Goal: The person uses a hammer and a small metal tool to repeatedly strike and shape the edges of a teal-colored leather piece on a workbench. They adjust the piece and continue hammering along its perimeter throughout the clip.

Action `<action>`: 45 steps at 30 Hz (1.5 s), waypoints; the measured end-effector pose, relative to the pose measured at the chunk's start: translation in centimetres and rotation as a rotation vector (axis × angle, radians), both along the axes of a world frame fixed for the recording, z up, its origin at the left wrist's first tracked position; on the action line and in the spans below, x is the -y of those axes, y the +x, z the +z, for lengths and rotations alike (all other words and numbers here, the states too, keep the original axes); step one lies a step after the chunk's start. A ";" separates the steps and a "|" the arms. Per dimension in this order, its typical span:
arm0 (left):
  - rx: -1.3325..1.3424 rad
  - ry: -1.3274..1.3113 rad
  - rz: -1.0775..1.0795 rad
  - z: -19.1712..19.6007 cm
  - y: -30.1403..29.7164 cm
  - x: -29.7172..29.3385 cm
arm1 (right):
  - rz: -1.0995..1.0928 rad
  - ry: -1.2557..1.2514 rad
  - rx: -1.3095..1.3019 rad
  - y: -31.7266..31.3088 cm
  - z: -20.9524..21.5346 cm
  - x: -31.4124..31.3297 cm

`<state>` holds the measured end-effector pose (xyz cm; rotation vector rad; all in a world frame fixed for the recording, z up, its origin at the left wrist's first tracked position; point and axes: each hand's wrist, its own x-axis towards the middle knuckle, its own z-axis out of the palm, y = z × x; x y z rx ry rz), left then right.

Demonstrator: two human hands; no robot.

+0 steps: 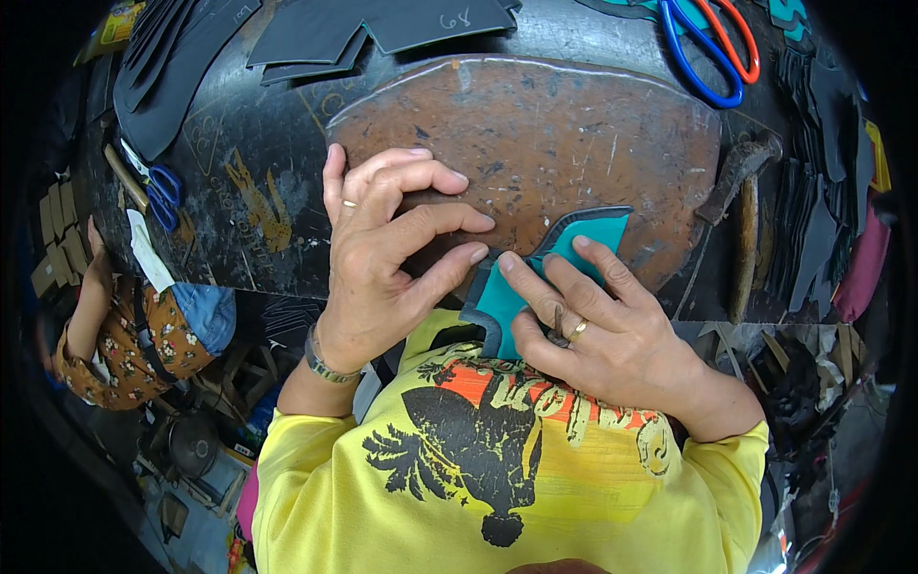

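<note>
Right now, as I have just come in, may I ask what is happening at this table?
A person in a yellow shirt is handling a dark-edged teal piece at the near edge of a brown board. The right hand rests on the piece; the left hand has its thumb by the piece's left end. A hammer lies at the board's right side, dark flat pieces beyond the board.

Black worktable (287,139), scuffed, yellow-stained at left. Broad brown board (564,134) lies at centre, dark-edged teal piece (499,298) over its near edge. Black cut sheets (421,29) along far side; fanned dark pieces (172,91) at far left; small blue-handled scissors (166,188) nearer. Right: red-and-blue-handled scissors (719,57), wooden-handled hammer (744,247) at board's edge, stacked dark strips (811,225).
</note>
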<state>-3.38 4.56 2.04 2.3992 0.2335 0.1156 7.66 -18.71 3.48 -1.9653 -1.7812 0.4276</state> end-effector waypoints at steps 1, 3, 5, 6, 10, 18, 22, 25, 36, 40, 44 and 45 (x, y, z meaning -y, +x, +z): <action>0.005 -0.003 0.010 -0.1 0.0 0.0 | 0.001 -0.002 0.008 0.0 0.0 -0.1; 0.004 0.005 0.009 -0.1 0.0 -0.1 | 0.005 0.000 0.016 0.0 0.0 -0.2; 0.010 0.011 0.021 -0.2 0.0 -0.1 | 0.002 0.009 0.014 0.0 0.0 -0.3; 0.017 0.013 0.035 -0.2 0.0 -0.1 | -0.002 0.016 0.007 0.0 0.0 -0.3; 0.018 0.033 0.033 -0.4 0.0 -0.2 | -0.011 0.035 -0.029 0.2 -0.1 -0.4; 0.038 0.025 0.040 -0.6 0.1 0.0 | 0.026 -0.011 -0.033 0.7 0.3 -0.8; 0.030 0.023 0.026 -0.4 0.3 0.0 | 0.022 -0.026 -0.100 0.9 0.5 -0.9; 0.016 -0.002 -0.036 0.1 0.3 0.0 | 0.017 -0.067 -0.086 0.8 0.8 -0.9; 0.123 0.234 0.072 -0.3 0.0 2.1 | -0.284 0.391 -0.863 3.9 0.1 1.0; 0.113 0.176 0.075 0.1 -0.2 2.1 | -0.739 0.283 -0.947 4.4 2.2 5.0; 0.049 0.089 0.073 0.4 0.2 2.0 | -0.969 0.195 -0.508 5.7 2.2 7.2; 0.036 0.044 0.080 0.6 0.4 1.9 | -1.053 0.180 -0.436 5.9 2.1 7.5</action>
